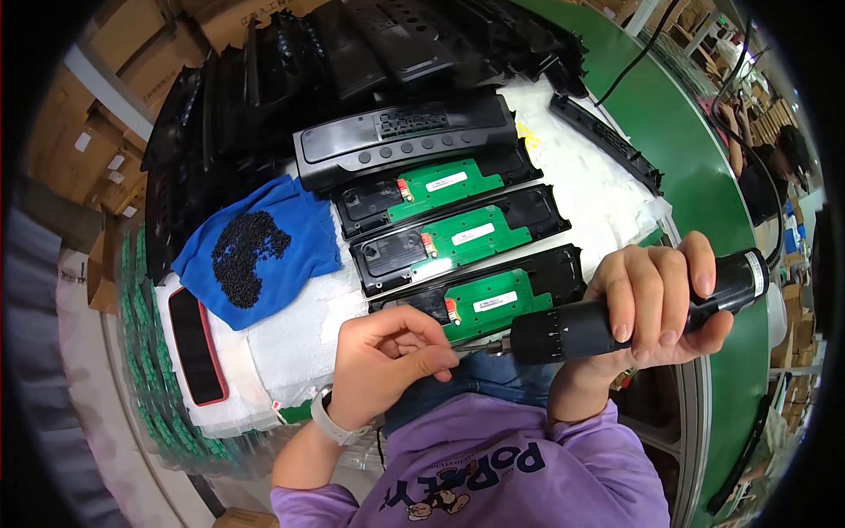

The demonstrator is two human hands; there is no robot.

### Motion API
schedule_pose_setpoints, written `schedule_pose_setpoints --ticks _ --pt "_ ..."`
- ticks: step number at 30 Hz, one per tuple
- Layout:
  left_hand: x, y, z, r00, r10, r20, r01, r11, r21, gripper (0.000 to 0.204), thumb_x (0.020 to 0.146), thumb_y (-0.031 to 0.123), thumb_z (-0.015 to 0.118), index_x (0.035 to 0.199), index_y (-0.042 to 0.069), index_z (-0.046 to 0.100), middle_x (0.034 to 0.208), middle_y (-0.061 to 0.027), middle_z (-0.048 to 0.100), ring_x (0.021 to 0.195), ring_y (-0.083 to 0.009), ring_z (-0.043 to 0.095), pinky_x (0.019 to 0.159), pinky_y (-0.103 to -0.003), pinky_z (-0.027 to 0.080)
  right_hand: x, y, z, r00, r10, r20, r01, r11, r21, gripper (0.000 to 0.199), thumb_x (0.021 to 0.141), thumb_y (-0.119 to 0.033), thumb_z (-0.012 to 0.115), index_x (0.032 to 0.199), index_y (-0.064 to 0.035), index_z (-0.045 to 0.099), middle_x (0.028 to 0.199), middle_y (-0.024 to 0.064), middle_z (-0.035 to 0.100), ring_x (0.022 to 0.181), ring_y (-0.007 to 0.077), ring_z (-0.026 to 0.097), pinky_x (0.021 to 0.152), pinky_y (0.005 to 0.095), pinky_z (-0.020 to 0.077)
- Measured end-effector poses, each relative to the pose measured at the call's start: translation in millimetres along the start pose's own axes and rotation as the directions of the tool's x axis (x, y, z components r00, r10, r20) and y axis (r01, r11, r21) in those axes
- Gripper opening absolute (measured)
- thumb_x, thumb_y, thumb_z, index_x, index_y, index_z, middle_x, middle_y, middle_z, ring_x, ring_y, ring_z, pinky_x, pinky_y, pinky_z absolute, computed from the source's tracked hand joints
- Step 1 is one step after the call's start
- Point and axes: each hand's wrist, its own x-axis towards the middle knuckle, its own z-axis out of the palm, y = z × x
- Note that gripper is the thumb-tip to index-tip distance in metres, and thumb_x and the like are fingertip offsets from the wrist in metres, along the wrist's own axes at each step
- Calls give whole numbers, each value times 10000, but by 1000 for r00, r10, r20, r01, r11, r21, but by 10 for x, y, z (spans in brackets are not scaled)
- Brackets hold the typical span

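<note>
1. White padding [607, 198] beside a green conveyor [704, 150] carries three black housings with green boards.
2. Nearest housing [528, 290] lies just beyond both hands.
3. Right hand [656, 304] wraps the black electric screwdriver [616, 321]; left hand [392, 352] pinches near its tip.
4. Best kept square, with light pressure.
5. Black screws [246, 255] sit on a blue cloth [299, 238].

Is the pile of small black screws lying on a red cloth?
No, the black screws lie on a blue cloth.
</note>
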Motion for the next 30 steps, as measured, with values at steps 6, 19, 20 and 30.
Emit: schedule_pose_setpoints --ticks 6,19,20,30 --pt "20 -39 74 1000 -8 -11 8 998 64 85 777 -69 669 830 -53 604 778 -96 652 659 -117 632 612 -198 506 -54 -46 -64 995 49 82 -40 993 -108 333 882 -370 590 972 -101 418 602 -20 543 419 105 535 490 288 487" --pt "24 -119 158 998 59 -10 -54 953 298 84 761 -46 680 835 -44 641 711 -65 666 602 -101 639 573 -177 491 -38 -121 -5 975 158 157 -140 983 -121 376 866 -357 621 1006 -78 411 644 11 551 460 141 542 518 313 468" --pt "25 -129 159 998 56 -6 -51 953 299 84 761 -46 680 835 -44 641 711 -65 666 602 -101 639 573 -177 491 -38 -137 6 974 195 112 -180 975 -130 387 861 -357 627 1016 -73 415 642 12 547 461 143 537 522 316 460" --pt "152 -108 243 819 392 420 -446 -27 895 524 657 303 754 1056 12 578 1092 -121 582 1043 -273 538 839 -367 408 79 -517 -201 959 271 88 -199 858 -474 392 826 -310 634 1002 -28 427 602 19 492 432 114 478 485 275 418"
